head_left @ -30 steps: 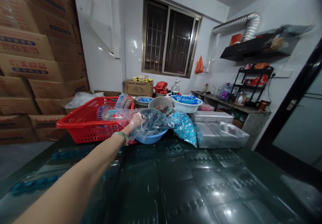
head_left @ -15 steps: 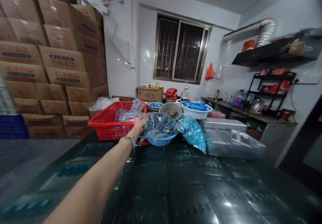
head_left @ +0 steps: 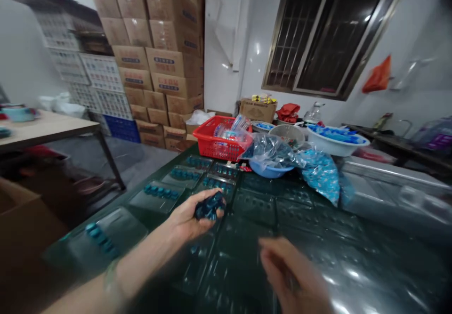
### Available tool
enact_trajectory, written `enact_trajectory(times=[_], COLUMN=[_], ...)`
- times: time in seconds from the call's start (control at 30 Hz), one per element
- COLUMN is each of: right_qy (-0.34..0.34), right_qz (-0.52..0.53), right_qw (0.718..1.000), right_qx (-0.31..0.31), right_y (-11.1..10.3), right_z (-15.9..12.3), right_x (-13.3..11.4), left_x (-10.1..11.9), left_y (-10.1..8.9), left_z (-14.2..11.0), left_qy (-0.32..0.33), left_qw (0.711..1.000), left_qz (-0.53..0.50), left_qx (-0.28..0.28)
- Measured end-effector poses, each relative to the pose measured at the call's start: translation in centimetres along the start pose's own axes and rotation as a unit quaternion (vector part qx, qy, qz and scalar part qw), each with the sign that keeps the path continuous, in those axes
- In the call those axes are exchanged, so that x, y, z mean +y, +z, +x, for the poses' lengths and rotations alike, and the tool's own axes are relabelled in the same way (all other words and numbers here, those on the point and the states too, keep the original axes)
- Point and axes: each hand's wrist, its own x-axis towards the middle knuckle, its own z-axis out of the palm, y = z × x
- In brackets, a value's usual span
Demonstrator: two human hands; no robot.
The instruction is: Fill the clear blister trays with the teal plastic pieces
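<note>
My left hand (head_left: 197, 215), a pale bangle on its wrist, is closed around a handful of small shiny dark teal pieces (head_left: 211, 206); their exact kind I cannot make out. It hovers above clear plastic trays (head_left: 256, 205) laid out on the dark green table. Some trays to the left hold rows of teal pieces (head_left: 161, 191). My right hand (head_left: 293, 271) is low over the trays at right, smeared by motion, so its grip cannot be read. Beyond the hands, a clear plastic bag (head_left: 270, 147) with dark contents rests in a blue bowl (head_left: 270, 170).
A red basket (head_left: 219, 151) with wrapped items stands at the back, beside a bag of light blue pieces (head_left: 319, 173). A white basin (head_left: 334, 147) holds blue pieces. Stacked clear packs (head_left: 395, 187) lie at right. Cartons (head_left: 173, 64) and another table (head_left: 60, 128) are at left.
My left hand has drawn back from the plastic bag and now holds teal pieces. My right hand has come into view. The camera has turned left and tilted.
</note>
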Motion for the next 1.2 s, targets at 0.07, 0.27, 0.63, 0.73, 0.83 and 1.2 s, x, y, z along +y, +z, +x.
enact_trajectory(times=[0.07, 0.27, 0.63, 0.73, 0.83, 1.2], right_qy=[-0.048, -0.05, -0.035, -0.011, 0.044, 0.162], right_qz=[0.058, 0.088, 0.047, 0.048, 0.09, 0.172], right_qw=[0.995, 0.986, 0.984, 0.986, 0.986, 0.96], right_qx=[-0.067, -0.129, -0.166, -0.158, -0.136, -0.148], right_y=[2.5, 6.0, 6.5, 6.9, 7.1, 8.4], right_z=[1.5, 2.5, 2.4, 2.4, 2.3, 3.3], right_x=[-0.3, -0.3, 1.4, 1.6, 1.8, 3.1], left_x=[-2.5, -6.8, -8.1, -8.3, -8.4, -8.2], left_y=[-0.6, -2.1, -3.6, -4.0, -4.3, -8.6], left_z=[-2.7, -4.6, -3.4, -3.2, -3.3, -6.4], left_qy=[-0.021, -0.027, -0.115, -0.134, -0.143, -0.052], left_qw=[0.998, 0.995, 0.983, 0.977, 0.976, 0.988], left_qz=[-0.057, -0.072, -0.121, -0.153, -0.15, -0.129], left_qx=[0.009, 0.071, 0.071, 0.064, 0.059, 0.068])
